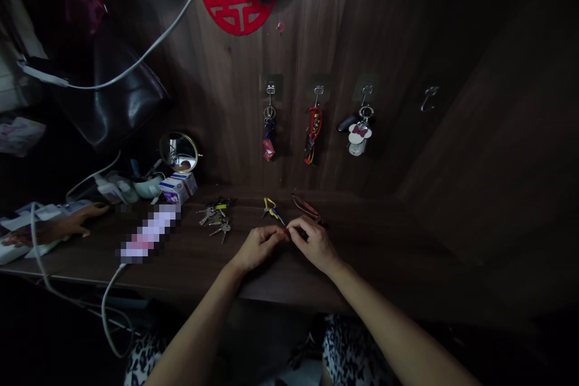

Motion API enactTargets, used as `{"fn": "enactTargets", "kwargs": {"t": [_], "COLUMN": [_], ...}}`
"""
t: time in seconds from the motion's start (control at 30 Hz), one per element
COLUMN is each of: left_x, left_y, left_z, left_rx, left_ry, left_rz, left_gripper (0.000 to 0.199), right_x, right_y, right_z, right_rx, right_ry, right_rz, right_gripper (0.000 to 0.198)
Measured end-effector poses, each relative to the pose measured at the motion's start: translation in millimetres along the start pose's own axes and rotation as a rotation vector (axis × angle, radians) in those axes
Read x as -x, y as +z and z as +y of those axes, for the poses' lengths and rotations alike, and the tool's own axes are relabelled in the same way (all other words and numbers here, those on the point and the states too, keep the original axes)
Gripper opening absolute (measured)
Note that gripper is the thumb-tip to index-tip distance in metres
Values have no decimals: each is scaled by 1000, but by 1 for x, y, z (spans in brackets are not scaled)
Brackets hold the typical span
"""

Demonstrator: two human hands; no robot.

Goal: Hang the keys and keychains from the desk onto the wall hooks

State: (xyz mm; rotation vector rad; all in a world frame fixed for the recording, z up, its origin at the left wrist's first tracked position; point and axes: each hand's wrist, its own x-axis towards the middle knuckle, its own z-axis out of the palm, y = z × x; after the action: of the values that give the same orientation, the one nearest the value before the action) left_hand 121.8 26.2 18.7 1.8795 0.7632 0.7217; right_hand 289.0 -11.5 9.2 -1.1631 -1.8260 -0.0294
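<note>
My left hand [259,247] and my right hand [313,242] meet over the shelf, fingertips pinched close together. A small red piece [286,230] shows between them; its kind is too small to make out. Just beyond the fingertips lies a yellow strap keychain [270,204] with a blue and metal part running toward my hands. A reddish-brown cord loop [305,206] rests behind my right hand, partly hidden by it. Left of my hands, a bunch of keys [209,215] with a yellow tag and another few keys [221,229] lie flat on the wood.
Three wall hooks hold a keychain with a red charm [269,148], a colourful beaded strap [316,123] and a white bow-charm keychain [360,132]; another hook [429,96] is bare. Leftward are a phone [149,235] on a white cable, small boxes [177,187] and a round mirror [181,152].
</note>
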Motion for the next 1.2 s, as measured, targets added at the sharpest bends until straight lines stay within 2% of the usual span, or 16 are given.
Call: {"fn": "enactTargets", "kwargs": {"t": [0.37, 0.7, 1.03, 1.2], "left_x": [-2, 0, 0, 0], "left_y": [-1, -1, 0, 1], "left_z": [-2, 0, 2, 1], "left_rx": [7, -4, -41, -25], "left_ry": [20, 39, 26, 35], "left_rz": [6, -1, 20, 30], "left_gripper": [35, 31, 32, 32], "right_x": [0, -1, -2, -1], "right_y": [-2, -2, -2, -3], "right_z": [1, 0, 1, 0], "right_rx": [-7, 31, 154, 92], "right_ry": [2, -127, -89, -131], "right_rz": [-11, 16, 75, 65], "right_gripper": [10, 15, 15, 12]}}
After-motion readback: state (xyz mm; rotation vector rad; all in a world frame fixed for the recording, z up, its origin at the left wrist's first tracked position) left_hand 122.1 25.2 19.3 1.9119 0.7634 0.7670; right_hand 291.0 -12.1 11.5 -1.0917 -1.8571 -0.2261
